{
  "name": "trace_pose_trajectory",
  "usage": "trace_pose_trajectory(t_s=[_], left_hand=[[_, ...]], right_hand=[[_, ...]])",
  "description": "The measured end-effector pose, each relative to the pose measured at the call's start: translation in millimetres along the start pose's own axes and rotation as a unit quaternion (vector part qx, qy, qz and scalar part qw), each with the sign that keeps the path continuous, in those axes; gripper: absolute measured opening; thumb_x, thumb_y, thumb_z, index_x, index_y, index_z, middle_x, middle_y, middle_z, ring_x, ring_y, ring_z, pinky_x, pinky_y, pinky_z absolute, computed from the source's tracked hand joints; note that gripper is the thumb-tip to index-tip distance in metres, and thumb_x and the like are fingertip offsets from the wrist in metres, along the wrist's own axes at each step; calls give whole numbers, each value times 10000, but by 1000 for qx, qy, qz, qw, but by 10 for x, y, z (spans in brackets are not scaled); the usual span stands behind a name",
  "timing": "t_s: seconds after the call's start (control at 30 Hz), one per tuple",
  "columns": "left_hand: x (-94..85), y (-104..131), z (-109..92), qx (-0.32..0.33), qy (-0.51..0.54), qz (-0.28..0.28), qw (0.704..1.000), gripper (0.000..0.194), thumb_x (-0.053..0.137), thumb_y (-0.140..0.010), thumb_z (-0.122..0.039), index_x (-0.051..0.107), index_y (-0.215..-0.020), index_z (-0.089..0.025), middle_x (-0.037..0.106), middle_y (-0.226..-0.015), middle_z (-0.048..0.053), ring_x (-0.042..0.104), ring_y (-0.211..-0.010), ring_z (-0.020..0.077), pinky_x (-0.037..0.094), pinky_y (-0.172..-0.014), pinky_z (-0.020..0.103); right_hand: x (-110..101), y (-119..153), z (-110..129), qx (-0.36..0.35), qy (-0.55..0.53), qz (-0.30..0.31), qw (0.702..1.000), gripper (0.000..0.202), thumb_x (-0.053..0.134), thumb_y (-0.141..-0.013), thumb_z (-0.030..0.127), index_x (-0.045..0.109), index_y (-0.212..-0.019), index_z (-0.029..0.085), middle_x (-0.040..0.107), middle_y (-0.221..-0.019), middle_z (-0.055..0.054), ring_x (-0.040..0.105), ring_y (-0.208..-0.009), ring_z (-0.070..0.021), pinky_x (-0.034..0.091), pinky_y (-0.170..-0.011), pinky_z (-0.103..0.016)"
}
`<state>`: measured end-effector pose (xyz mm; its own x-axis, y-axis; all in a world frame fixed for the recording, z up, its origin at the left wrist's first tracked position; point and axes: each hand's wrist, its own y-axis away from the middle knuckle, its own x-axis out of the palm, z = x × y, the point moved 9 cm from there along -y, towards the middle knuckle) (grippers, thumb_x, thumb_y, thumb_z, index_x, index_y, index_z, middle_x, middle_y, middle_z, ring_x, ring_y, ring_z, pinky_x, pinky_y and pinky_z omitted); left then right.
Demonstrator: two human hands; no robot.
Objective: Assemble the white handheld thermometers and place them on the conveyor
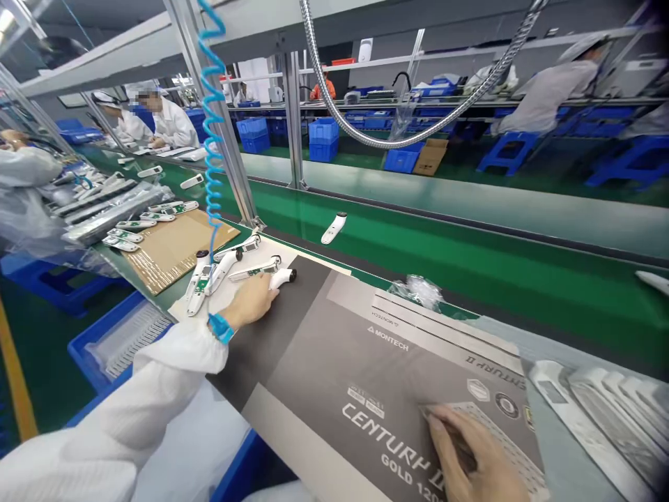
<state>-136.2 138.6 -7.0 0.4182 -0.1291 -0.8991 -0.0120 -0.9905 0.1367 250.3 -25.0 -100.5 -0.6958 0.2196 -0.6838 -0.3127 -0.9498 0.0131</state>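
Observation:
My left hand (254, 303), with a blue band at the wrist, closes around a white handheld device with a black round tip (283, 278) at the far edge of a flat grey printed carton (324, 348). Beside it lie several similar white devices (224, 270), some opened with green circuit boards showing. My right hand (478, 453) is over the carton's near right part, thumb and fingers pinched together. Something thin seems to be at its fingertips, too blurred to make out.
A green conveyor belt (376, 251) runs behind the bench, carrying a white device (333, 228). Crumpled clear plastic (418, 291) lies at the carton's far edge. White casings (585, 418) line the right. A coiled blue hose (212, 125) hangs down. Co-workers sit further off.

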Motion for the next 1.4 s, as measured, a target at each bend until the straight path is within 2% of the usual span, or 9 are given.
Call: trace_pose_trajectory(t_s=[0.17,0.27,0.4,0.6,0.83,1.03,1.13,1.27,1.4], left_hand=[[330,419,-614,95,248,85,960,409,237,-1008,-528,487,-1068,-209,706,-933,46,593,-639,146,448,-593,269],[502,581,-983,140,230,73,960,319,344,-1001,-459,532,-1122,-232,705,-911,5,629,-788,172,455,-714,297],[858,714,-1218,163,136,77,974,216,555,-916,-353,629,-1070,-222,706,-961,15,646,-906,227,443,-801,345],[1021,864,-1378,243,136,106,955,165,531,-953,-309,656,-985,-206,686,-949,18,595,-918,209,398,-917,371],[1016,941,-1404,247,108,93,958,181,481,-968,-279,629,-892,-207,675,-888,20,558,-862,209,408,-792,331],[1010,789,-1151,137,65,21,988,214,459,-974,-334,637,-963,-215,678,-905,50,580,-883,242,406,-720,328],[1011,758,-1065,122,80,13,989,226,457,-975,-348,639,-952,-217,675,-928,49,584,-885,231,410,-714,318],[1082,786,-1019,122,80,38,989,275,416,-985,-345,653,-1005,-208,681,-991,69,579,-971,257,421,-772,343],[1109,815,-1026,125,90,50,987,322,371,-990,-373,649,-982,-210,675,-988,77,576,-969,272,422,-778,359]], right_hand=[[-28,-97,569,3,-107,47,993,408,558,-827,623,664,-1037,289,686,-1131,-32,645,-1016,-257,523,-840,-367],[-129,-183,779,-24,-119,16,992,377,538,-870,576,653,-1053,267,684,-1108,-37,649,-960,-230,514,-821,-347],[-224,-188,808,-66,-62,-9,996,315,523,-911,509,657,-1040,254,676,-1075,-38,633,-896,-210,488,-796,-347],[-106,10,958,-155,5,44,987,172,529,-952,380,642,-951,252,658,-959,-13,593,-894,-192,425,-809,-333],[-56,181,1159,-248,156,-41,955,189,469,-980,265,610,-858,229,626,-798,-9,538,-735,-193,317,-700,-345],[106,357,1301,-252,48,101,961,243,344,-985,175,480,-789,224,589,-769,-1,517,-688,-166,333,-655,-302],[-53,-35,1201,-172,7,92,981,211,333,-984,246,433,-799,232,573,-733,6,519,-647,-163,361,-623,-284],[-295,-987,1040,-96,83,-31,991,141,397,-933,274,448,-811,228,575,-718,3,543,-668,-176,382,-670,-293],[-164,-1676,957,-71,138,-75,985,32,510,-861,225,511,-880,199,631,-918,-80,565,-870,-230,376,-786,-348]])
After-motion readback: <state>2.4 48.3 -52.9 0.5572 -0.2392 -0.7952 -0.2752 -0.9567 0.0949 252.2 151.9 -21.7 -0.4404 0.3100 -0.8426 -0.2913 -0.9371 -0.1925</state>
